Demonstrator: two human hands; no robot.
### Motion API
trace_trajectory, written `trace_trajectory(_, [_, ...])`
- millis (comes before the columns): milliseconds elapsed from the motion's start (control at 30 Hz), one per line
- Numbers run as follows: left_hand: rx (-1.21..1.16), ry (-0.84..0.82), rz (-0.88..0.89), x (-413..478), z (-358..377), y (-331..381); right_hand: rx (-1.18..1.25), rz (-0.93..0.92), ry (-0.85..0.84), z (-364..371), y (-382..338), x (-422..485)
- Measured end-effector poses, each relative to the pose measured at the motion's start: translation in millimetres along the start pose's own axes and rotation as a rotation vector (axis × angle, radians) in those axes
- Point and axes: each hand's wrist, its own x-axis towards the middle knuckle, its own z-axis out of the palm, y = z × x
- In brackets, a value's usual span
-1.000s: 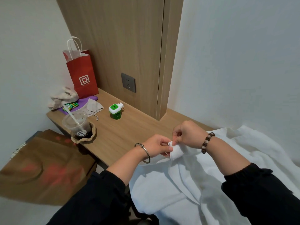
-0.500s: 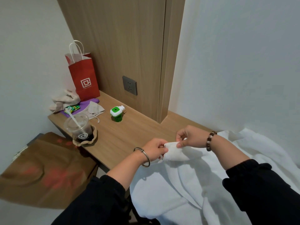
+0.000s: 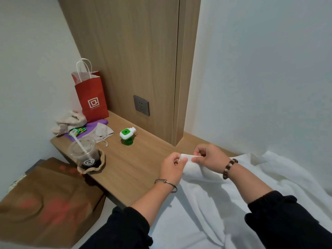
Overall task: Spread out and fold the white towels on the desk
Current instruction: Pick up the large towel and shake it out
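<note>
Two hands meet above the right part of the wooden tabletop point(image 3: 136, 164), both gripping the same corner of a white towel point(image 3: 206, 194). The left hand point(image 3: 172, 166) pinches the cloth between thumb and curled fingers, and the right hand point(image 3: 209, 159) pinches it just beside, thumb against forefinger, so the corner is lifted a little off the surface between them. The rest of the towel lies rumpled over the right end of the tabletop against the white wall and spills over the near edge toward the person. A metal bangle point(image 3: 166, 182) circles the left wrist and a bead bracelet point(image 3: 229, 168) the right; both arms wear black sleeves point(image 3: 125, 229).

Further left, well apart from the towel, a small green and white plug-in device point(image 3: 126, 135) stands on the wood below a grey wall socket point(image 3: 141, 105). At the far left corner a red paper bag point(image 3: 91, 99) with white handles stands upright against the wooden panel, with a crumpled beige cloth point(image 3: 70, 121), a purple item point(image 3: 95, 125) and a small drawstring pouch point(image 3: 103, 131) lying in front of it (what the green sticks on the purple item are, I cannot tell). A clear plastic cup point(image 3: 84, 155) of dark drink sits in a brown holder at the near left edge. Below that edge stands a large brown paper bag point(image 3: 45, 203).
</note>
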Motion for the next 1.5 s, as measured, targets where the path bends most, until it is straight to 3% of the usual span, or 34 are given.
trace_trajectory(67, [0.025,0.026,0.047,5,-1,6,0.013,-0.018,-0.049,-7,5,2])
trace_trajectory(167, [0.100,0.012,0.116,16,-7,13,-0.227,0.009,-0.161,-15,22,14])
trace_trajectory(300, [0.146,0.017,0.102,33,-15,23,-0.550,0.300,-0.211,-12,46,22])
trace_trajectory(400, [0.091,0.035,0.078,43,-15,36,-0.535,0.443,-0.111,-18,56,20])
trace_trajectory(500, [0.136,-0.023,0.169,53,-20,53,-0.410,0.440,0.058,-45,44,24])
trace_trajectory(567, [0.309,-0.129,0.298,60,-29,69,-0.408,0.413,0.130,-68,29,29])
trace_trajectory(700, [0.982,-0.251,0.656,82,-47,108,-0.410,0.336,0.279,-119,-15,25])
trace_trajectory(767, [1.073,-0.176,0.822,94,-56,134,-0.433,0.271,0.399,-149,-47,20])
trace_trajectory(833, [0.980,-0.003,1.033,104,-67,164,-0.426,0.166,0.625,-182,-85,11])
trace_trajectory(900, [0.664,0.263,1.198,113,-73,199,-0.317,-0.041,0.992,-211,-120,2])
trace_trajectory(967, [0.306,0.404,1.174,111,-72,236,-0.202,-0.250,1.359,-226,-147,-9])
trace_trajectory(1000, [0.221,0.409,1.109,109,-68,250,-0.208,-0.274,1.394,-230,-154,-12])
trace_trajectory(1033, [0.183,0.366,1.012,110,-64,259,-0.286,-0.218,1.265,-233,-153,-11])
trace_trajectory(1100, [0.142,0.253,0.773,113,-63,259,-0.464,0.126,0.729,-233,-138,-8])
trace_trajectory(1133, [0.119,0.222,0.687,115,-67,254,-0.484,0.244,0.576,-235,-130,-10])
trace_trajectory(1167, [0.115,0.216,0.649,117,-72,249,-0.471,0.263,0.567,-236,-123,-12])
trace_trajectory(1300, [0.208,0.330,0.736,117,-92,239,-0.408,0.033,0.919,-221,-123,-12])
trace_trajectory(1333, [0.297,0.341,0.766,117,-98,240,-0.354,0.007,0.886,-219,-123,-10])
trace_trajectory(1400, [0.630,0.285,0.773,121,-114,237,-0.348,0.108,0.580,-218,-118,-15])
trace_trajectory(1467, [1.032,0.159,0.693,120,-124,229,-0.334,0.206,0.331,-215,-109,-21])
trace_trajectory(1500, [1.182,0.091,0.629,117,-124,225,-0.315,0.199,0.301,-210,-105,-21])
